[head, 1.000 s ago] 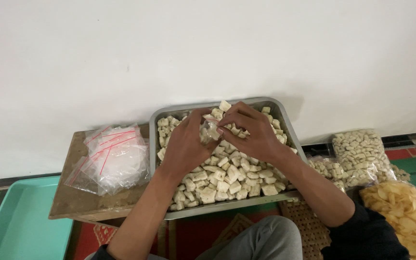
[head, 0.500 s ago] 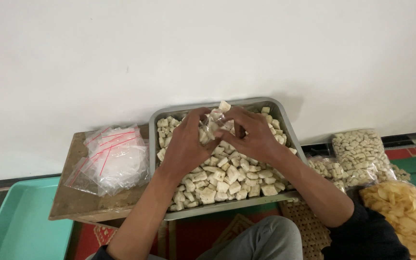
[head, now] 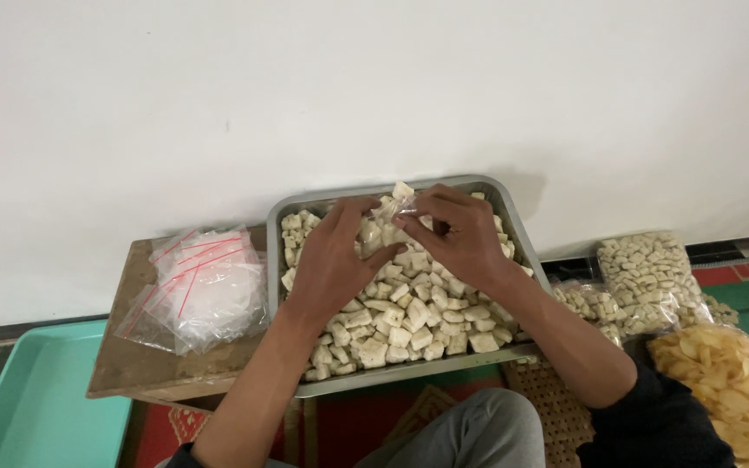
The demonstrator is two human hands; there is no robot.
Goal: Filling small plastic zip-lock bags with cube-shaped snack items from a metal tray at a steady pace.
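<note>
Both hands sit higher over the far side of the metal tray (head: pixel 513 227) than before. Left hand (head: pixel 333 260) and right hand (head: pixel 459 236) pinch a small clear bag (head: pixel 388 212) between fingertips, one pale cube (head: pixel 402 190) now poking up. Empty bags (head: pixel 205 284) unchanged on desk (head: pixel 132 368), left.

home snack-packing corner, cracker tray (head: pixel 513 212), filled bags (head: pixel 652 277)

Wooden table (head: pixel 136 368) bears metal tray (head: pixel 409 371), plastic bags (head: pixel 201 286)
</note>
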